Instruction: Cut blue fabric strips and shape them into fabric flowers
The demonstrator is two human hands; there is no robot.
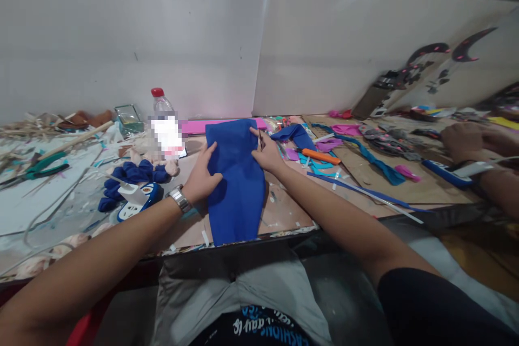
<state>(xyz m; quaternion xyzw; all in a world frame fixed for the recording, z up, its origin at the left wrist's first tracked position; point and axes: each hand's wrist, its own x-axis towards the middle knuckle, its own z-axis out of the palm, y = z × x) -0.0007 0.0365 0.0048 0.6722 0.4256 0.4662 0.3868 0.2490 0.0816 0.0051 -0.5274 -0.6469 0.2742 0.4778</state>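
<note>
A long piece of royal-blue cloth (235, 184) lies on the table in front of me, its near end reaching the table's front edge. My left hand (200, 177), with a metal watch on the wrist, rests at the cloth's left edge, thumb and fingers apart and stretched over it. At the cloth's upper right edge is my right hand (267, 152), its fingers curled around small dark scissors (260, 140), which are mostly hidden. Its thumb and forefinger touch the cloth's edge.
An orange cutter (320, 156) and fabric scraps lie to the right. On the left are a power strip (140, 203), dark-blue fabric flowers (135, 173), a lit phone (168, 138), a red-capped bottle (161, 100) and green-handled pliers (46, 166). Another person's hands (462, 140) are at far right.
</note>
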